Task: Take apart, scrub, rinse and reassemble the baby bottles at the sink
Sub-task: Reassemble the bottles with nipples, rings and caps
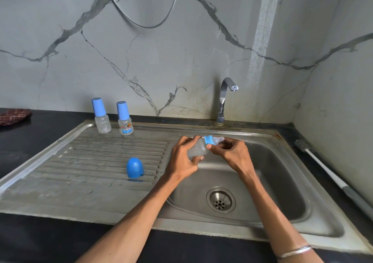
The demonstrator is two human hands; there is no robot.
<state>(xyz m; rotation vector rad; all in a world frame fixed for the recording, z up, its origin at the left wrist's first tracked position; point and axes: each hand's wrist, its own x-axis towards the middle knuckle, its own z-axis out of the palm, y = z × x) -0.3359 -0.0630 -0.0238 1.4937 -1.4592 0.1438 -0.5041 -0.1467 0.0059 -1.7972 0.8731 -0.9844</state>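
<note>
left hand point(182, 157) gripping clear bottle point(196, 149) mid-frame | right hand point(232, 151) pinching its blue collar point(209, 140) over sink basin point(282, 171)

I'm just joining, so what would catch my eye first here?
Both hands meet over the sink basin: the left hand grips a clear bottle, the right hand pinches its blue collar. A loose blue cap stands on the drainboard; two capped bottles wait behind.

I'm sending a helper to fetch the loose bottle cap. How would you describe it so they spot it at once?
Start at the steel sink and look at its ribbed draining board, left of the basin. The loose cap is the blue dome standing alone there, nearer the front edge. The other two blue caps sit on the two upright bottles at the back.
</note>
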